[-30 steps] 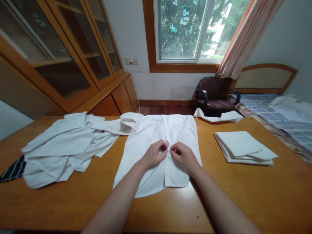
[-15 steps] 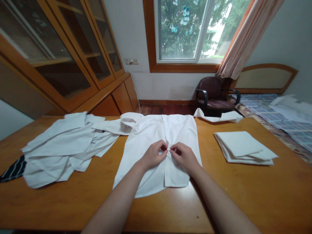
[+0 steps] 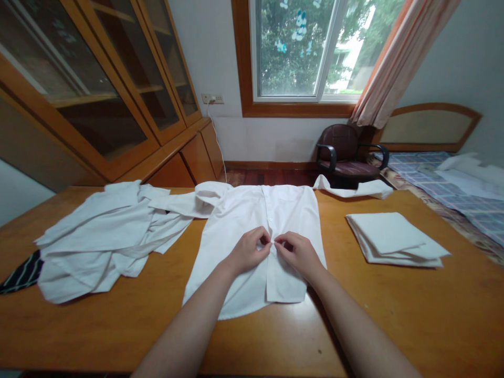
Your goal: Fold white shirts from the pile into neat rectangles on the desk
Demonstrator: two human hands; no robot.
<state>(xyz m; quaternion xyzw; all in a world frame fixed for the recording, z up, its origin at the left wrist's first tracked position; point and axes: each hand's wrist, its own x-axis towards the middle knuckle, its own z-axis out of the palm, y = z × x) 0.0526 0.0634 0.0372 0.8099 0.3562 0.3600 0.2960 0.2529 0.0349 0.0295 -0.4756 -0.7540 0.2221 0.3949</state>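
Observation:
A white button-up shirt point(image 3: 236, 247) lies spread face up in front of me, its hem towards me and its sleeves out to both sides. My left hand point(image 3: 251, 249) pinches the front placket at mid-length between thumb and forefinger. Opposite it, my right hand point(image 3: 298, 252) is pinching the other side of the same spot, fingertips nearly meeting those of the left. Whatever small button lies between the fingertips is mostly hidden. Farther up the placket one button point(image 3: 270, 220) shows. Below my hands the two front edges part slightly at the hem.
White garments point(image 3: 98, 231) lie heaped on the left of the wooden table point(image 3: 252, 346), with a dark striped cloth point(image 3: 22, 273) beneath. A folded white garment point(image 3: 394, 239) rests at the right. Beyond the table stand an armchair point(image 3: 342, 149), a bed point(image 3: 444, 168) and a glass-door cabinet point(image 3: 157, 136).
Both hands keep their pinch at the same place on the placket; the right hand's knuckles have dipped very slightly. The shirt and the other garments look unmoved.

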